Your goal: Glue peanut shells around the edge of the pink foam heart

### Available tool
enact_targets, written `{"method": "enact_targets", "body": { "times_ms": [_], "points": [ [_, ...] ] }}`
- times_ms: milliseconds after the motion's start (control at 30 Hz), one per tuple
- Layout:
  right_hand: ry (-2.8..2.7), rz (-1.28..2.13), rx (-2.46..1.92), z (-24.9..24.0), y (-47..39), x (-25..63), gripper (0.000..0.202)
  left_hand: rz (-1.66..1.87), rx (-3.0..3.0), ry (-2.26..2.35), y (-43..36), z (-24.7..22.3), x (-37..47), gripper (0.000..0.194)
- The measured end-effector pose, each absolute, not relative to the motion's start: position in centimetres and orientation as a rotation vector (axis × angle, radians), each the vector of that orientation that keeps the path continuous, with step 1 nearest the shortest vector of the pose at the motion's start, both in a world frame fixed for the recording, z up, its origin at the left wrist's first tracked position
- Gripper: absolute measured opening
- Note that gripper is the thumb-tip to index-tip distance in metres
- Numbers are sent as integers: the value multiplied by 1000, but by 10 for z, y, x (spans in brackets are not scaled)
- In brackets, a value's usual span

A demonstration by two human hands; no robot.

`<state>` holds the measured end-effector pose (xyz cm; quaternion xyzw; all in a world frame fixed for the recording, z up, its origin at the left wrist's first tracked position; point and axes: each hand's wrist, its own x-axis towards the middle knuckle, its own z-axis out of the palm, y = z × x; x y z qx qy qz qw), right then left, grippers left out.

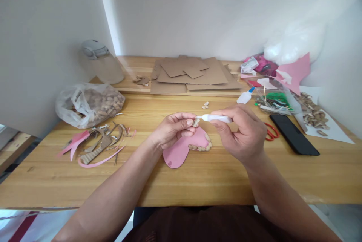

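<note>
Between the thumb and fingers of my left hand is a peanut shell, its pale hollow side showing. My right hand grips a white glue bottle, tilted nearly level. Its thin nozzle points left and meets the shell or hovers just at it; I cannot tell which. Below both hands lies a pink heart-shaped piece on the table. Several peanut shells line part of its right edge. My left hand covers some of the heart.
A bag of peanuts and paper and cardboard scraps lie left. Cardboard sheets are stacked behind. Rightward are a blue-capped bottle, red-handled scissors, a black phone, a plastic tray and loose shells.
</note>
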<state>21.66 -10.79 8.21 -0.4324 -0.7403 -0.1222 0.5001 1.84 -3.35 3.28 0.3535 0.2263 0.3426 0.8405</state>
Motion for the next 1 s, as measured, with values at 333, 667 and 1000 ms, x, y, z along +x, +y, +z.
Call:
{"method": "enact_targets", "body": {
  "times_ms": [333,667,1000],
  "points": [
    [-1779,-299,-1051,83,-106,217,8,729,748,463,-34,34,19,32],
    [-1785,-316,-1044,83,-106,217,7,729,744,468,-33,30,19,32],
    [-1799,-291,-1039,83,-107,217,6,732,734,457,-34,31,19,32]
  ]
}}
